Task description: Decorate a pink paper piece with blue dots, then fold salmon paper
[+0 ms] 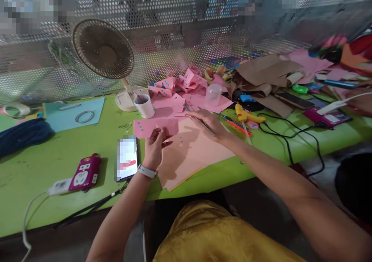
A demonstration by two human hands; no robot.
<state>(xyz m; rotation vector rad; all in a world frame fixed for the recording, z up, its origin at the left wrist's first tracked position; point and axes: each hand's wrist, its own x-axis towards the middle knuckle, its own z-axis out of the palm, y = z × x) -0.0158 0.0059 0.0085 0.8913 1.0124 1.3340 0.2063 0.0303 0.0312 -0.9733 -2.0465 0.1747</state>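
My left hand [155, 145] pinches the lower edge of a pink paper strip [139, 128] with small blue dots on its left part. My right hand [207, 121] is closed around slim metal tweezers [207, 127], which slant across under the fingers; their tips are hard to make out near the strip's upper right. Under both hands lies a large pale pink sheet [197, 147], a couple of tiny blue dots on it. A white cup [144, 107] with thin sticks inside stands just behind the strip. Left of my left wrist rests a lit phone [127, 157].
Folded pink dotted paper [188, 81] is heaped at the back, beside a clear plastic cup [213, 95]. A yellow glue gun [248, 115] and red-orange cutter [238, 127] lie right. A fan [104, 52] stands back left; a purple power socket [85, 173] sits front left.
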